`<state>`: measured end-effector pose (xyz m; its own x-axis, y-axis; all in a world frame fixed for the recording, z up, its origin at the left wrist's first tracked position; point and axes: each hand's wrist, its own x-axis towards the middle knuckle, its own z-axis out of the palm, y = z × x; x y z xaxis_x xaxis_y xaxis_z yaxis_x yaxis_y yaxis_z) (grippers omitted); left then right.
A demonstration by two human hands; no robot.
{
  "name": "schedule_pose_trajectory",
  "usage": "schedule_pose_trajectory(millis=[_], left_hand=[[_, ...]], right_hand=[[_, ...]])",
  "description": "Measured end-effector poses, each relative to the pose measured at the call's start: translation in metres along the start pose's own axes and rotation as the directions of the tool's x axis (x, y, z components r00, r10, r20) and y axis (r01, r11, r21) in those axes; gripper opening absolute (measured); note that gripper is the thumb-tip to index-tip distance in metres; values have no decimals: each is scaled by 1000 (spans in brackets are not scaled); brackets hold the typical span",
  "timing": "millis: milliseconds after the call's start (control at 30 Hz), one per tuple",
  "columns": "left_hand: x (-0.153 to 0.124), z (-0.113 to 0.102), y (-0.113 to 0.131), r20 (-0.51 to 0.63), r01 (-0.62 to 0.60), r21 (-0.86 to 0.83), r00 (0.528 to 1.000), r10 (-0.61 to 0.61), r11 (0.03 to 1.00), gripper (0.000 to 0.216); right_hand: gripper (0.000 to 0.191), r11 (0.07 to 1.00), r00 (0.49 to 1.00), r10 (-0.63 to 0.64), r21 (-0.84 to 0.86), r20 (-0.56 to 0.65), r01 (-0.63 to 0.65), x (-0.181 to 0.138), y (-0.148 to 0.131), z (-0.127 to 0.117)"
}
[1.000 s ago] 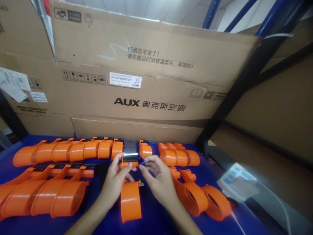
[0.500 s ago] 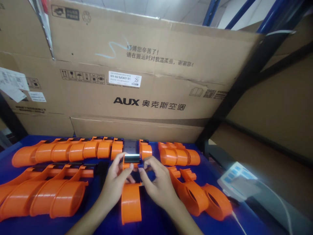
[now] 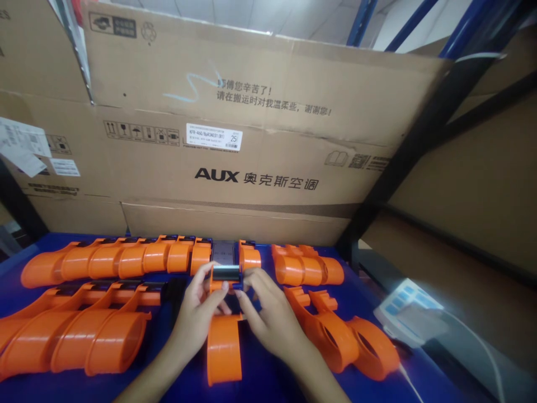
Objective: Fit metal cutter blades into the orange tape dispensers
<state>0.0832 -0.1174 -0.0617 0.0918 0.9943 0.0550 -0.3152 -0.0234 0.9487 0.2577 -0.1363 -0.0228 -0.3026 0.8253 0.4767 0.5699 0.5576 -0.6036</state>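
Observation:
An orange tape dispenser (image 3: 224, 347) stands on edge on the blue table (image 3: 268, 380), right in front of me. My left hand (image 3: 200, 309) grips its front end, fingers curled round the black blade part (image 3: 225, 273). My right hand (image 3: 264, 313) pinches a small blue piece (image 3: 239, 285) against the right side of that black part. Both hands meet at the dispenser's head.
Rows of orange dispensers lie at the left (image 3: 84, 330) and along the back (image 3: 126, 258). More lie at the right (image 3: 344, 336) and behind (image 3: 306, 270). A big AUX cardboard box (image 3: 260, 140) walls the back. A white device (image 3: 409, 310) with a cable sits at right.
My right hand has brought the small blue piece leftward, up against the black blade part. The left hand has kept its grip, and the dispenser has barely moved.

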Motion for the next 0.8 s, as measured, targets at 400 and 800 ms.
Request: schedule_pose_trajectory(millis=[400,800], left_hand=[[-13,8,19,234,182,-157,962,-142,971,87],[-12,8,10,341,268,-162,918,-201,950,53]], right_hand=[[30,777,957,291,582,3,-238,-1,2,-1],[32,728,946,323,629,35,-272,2,3,7]])
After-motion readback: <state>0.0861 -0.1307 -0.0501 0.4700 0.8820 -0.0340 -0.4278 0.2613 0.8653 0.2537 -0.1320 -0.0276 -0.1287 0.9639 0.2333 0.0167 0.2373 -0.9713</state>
